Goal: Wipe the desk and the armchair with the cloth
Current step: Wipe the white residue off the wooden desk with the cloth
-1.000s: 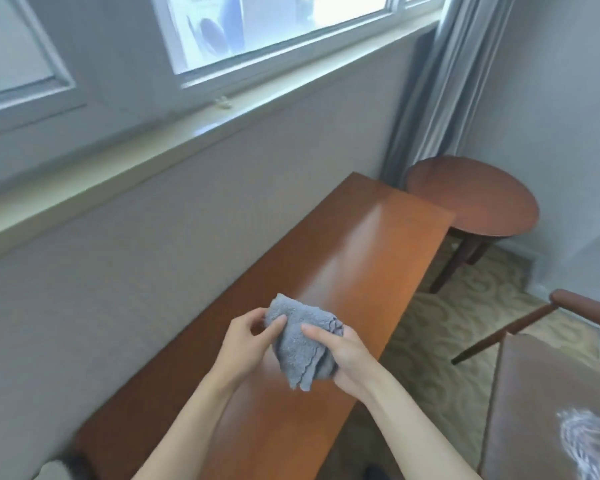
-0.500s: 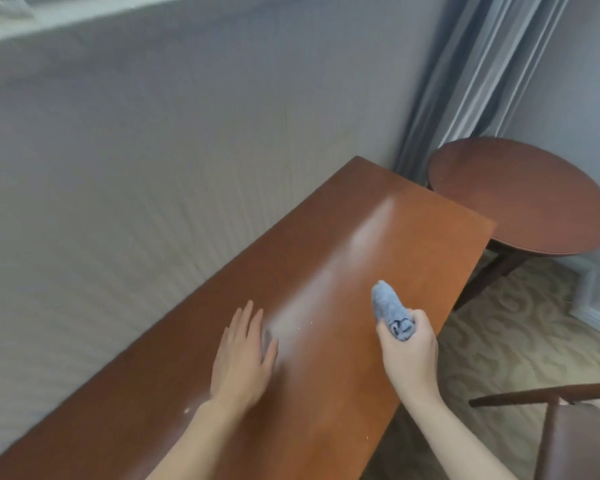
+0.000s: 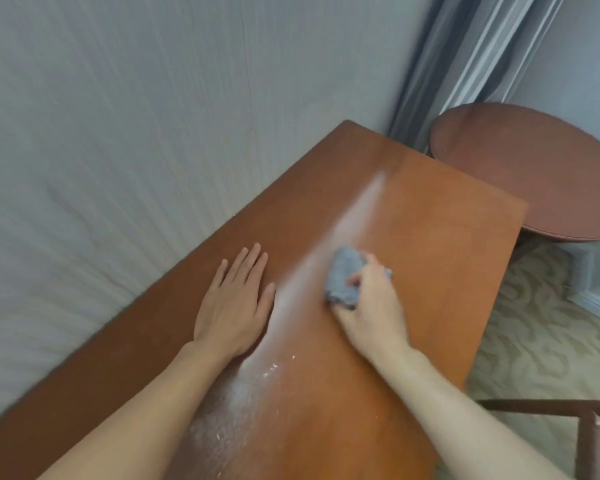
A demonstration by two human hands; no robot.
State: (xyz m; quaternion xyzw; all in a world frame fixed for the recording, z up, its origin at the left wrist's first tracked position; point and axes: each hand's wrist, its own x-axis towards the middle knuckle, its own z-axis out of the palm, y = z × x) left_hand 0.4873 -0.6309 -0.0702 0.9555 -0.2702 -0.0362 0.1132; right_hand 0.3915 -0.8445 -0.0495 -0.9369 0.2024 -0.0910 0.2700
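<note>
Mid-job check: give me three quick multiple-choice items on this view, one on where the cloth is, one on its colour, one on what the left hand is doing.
1. Where is the bunched grey-blue cloth?
A. On the round dark-wood side table
B. On the long reddish-brown wooden desk, under the right hand
C. On the patterned carpet

2. What colour is the cloth?
A. Grey-blue
B. Yellow
C. White

3. What is the left hand's state?
A. Gripping the cloth
B. Lifted off the desk
C. Flat on the desk, fingers spread, holding nothing

Answers:
1 B: the right hand presses it onto the desk.
2 A: the folds show grey-blue.
3 C: the left hand lies palm down beside the cloth, apart from it.
</note>
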